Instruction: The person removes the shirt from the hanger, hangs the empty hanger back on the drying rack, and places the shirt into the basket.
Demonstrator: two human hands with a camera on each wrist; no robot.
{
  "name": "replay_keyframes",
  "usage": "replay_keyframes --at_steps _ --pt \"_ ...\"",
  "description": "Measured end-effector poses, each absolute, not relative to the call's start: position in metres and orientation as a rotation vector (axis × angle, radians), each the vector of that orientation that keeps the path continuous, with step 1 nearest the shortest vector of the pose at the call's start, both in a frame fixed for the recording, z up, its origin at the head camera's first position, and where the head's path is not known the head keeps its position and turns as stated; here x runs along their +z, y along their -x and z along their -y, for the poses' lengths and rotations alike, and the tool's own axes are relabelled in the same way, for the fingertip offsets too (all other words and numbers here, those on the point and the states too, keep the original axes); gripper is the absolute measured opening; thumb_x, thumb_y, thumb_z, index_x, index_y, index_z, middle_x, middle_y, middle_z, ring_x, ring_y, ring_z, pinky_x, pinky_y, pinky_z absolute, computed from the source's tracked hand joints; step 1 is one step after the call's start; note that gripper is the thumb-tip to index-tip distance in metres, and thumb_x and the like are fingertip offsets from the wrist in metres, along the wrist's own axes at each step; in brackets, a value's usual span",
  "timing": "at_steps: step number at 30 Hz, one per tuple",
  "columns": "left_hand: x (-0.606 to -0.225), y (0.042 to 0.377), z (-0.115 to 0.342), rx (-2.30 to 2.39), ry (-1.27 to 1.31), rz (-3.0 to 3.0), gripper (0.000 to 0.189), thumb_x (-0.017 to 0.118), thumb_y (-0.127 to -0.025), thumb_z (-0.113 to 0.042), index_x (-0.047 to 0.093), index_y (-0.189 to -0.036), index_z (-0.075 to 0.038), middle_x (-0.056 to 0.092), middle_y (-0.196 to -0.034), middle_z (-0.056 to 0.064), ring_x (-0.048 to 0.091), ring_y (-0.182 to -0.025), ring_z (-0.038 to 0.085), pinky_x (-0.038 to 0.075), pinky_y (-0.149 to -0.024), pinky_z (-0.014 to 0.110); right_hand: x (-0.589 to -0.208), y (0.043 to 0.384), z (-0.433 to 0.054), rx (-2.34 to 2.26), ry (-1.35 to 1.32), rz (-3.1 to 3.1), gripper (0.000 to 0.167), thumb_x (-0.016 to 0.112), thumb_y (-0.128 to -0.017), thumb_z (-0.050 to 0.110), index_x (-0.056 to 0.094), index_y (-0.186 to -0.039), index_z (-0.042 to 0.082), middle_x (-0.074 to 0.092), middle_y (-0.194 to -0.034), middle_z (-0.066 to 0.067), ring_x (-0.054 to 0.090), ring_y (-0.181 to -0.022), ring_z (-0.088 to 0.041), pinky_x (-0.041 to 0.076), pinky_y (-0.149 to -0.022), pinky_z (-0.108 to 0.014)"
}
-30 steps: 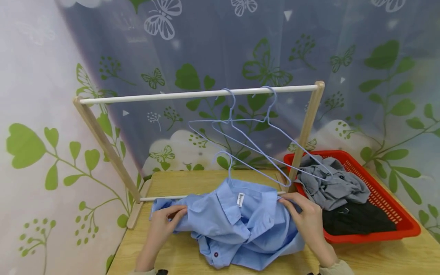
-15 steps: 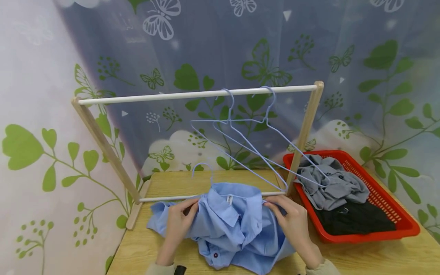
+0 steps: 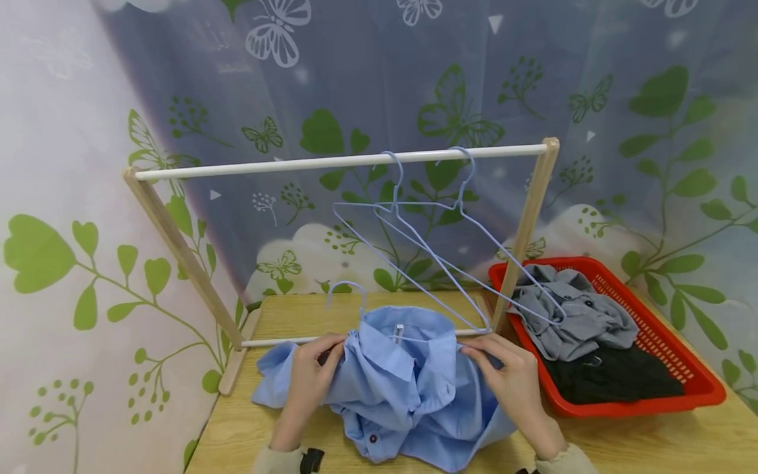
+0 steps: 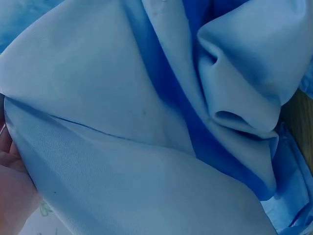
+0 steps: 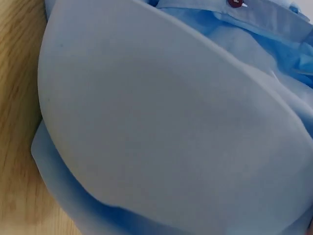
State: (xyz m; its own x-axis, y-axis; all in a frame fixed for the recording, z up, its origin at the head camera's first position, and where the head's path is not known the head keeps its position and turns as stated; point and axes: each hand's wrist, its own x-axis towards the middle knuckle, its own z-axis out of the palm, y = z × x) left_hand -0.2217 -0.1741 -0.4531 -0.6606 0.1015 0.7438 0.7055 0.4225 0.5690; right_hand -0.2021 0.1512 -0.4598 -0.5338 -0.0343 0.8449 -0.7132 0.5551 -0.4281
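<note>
A light blue collared shirt (image 3: 385,388) is spread over the front of the table, its collar toward the rack and a white label inside the neck. From the collar rises the hook of a pale purple hanger (image 3: 348,284); most of that hanger is hidden in the cloth. My left hand (image 3: 310,372) pinches the shirt at the shoulder left of the collar. On the other side my right hand (image 3: 506,375) pinches the opposite shoulder. Blue fabric fills both wrist views, with part of the left hand (image 4: 14,186) at the left wrist view's edge and a dark button (image 5: 235,2) in the right one.
Behind the shirt stands a wooden rack with a white top rail (image 3: 284,166) and a low white bar. Two bare hangers (image 3: 398,191) hang from the rail. A red basket (image 3: 645,409) at the right holds grey and black clothes (image 3: 583,322).
Both hands still hold the shirt. The left hand has moved right, the right hand slightly left, bringing them closer together. The collar has drawn in, and the hanger hook has shifted and turned left.
</note>
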Motion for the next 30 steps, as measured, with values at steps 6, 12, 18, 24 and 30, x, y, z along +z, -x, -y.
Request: replay_keyframes --at_steps 6,12,18,24,30 --pt "-0.451 0.223 0.192 -1.203 0.704 1.984 0.024 0.07 -0.085 0.017 0.078 -0.098 -0.001 0.077 -0.089 0.011 0.072 -0.08 0.011 0.054 -0.069 0.014 -0.456 0.203 -0.163 1.024 -0.543 1.952 0.032 0.086 -0.07 -0.007 0.08 -0.089 0.018 0.076 -0.087 0.004 0.071 -0.079 -0.004 0.049 -0.077 -0.008" --pt "-0.443 0.22 0.208 -1.228 0.697 1.972 0.024 0.067 -0.085 0.021 0.077 -0.098 0.004 0.076 -0.09 0.016 0.071 -0.086 0.007 0.054 -0.077 0.013 -0.455 0.201 -0.176 0.967 -0.449 2.007 0.024 0.086 -0.071 -0.007 0.078 -0.082 0.013 0.074 -0.078 0.0 0.062 -0.068 0.001 0.046 -0.064 -0.008" --pt "-0.438 0.215 0.213 -1.193 0.601 1.977 0.023 0.068 -0.084 0.02 0.078 -0.094 0.001 0.076 -0.086 0.014 0.069 -0.086 0.0 0.051 -0.078 0.009 -0.456 0.198 -0.178 0.953 -0.318 2.087 0.015 0.081 -0.082 -0.002 0.078 -0.089 0.01 0.075 -0.079 0.002 0.06 -0.064 0.002 0.045 -0.06 -0.011" --pt "-0.441 0.215 0.202 -1.116 0.702 2.015 0.03 0.071 -0.082 0.02 0.078 -0.099 -0.005 0.077 -0.091 0.008 0.073 -0.082 0.015 0.054 -0.076 0.013 -0.46 0.193 -0.163 0.964 -0.31 2.219 0.014 0.076 -0.091 0.011 0.076 -0.104 0.014 0.075 -0.09 0.003 0.066 -0.072 -0.006 0.053 -0.062 -0.021" --pt "-0.443 0.215 0.185 -1.081 0.778 2.063 0.021 0.072 -0.087 0.011 0.078 -0.1 -0.004 0.077 -0.09 0.008 0.073 -0.079 0.017 0.056 -0.071 0.018 -0.463 0.191 -0.146 0.807 -0.238 2.354 0.033 0.082 -0.084 0.039 0.074 -0.106 0.015 0.075 -0.102 -0.004 0.071 -0.078 -0.023 0.054 -0.061 -0.043"
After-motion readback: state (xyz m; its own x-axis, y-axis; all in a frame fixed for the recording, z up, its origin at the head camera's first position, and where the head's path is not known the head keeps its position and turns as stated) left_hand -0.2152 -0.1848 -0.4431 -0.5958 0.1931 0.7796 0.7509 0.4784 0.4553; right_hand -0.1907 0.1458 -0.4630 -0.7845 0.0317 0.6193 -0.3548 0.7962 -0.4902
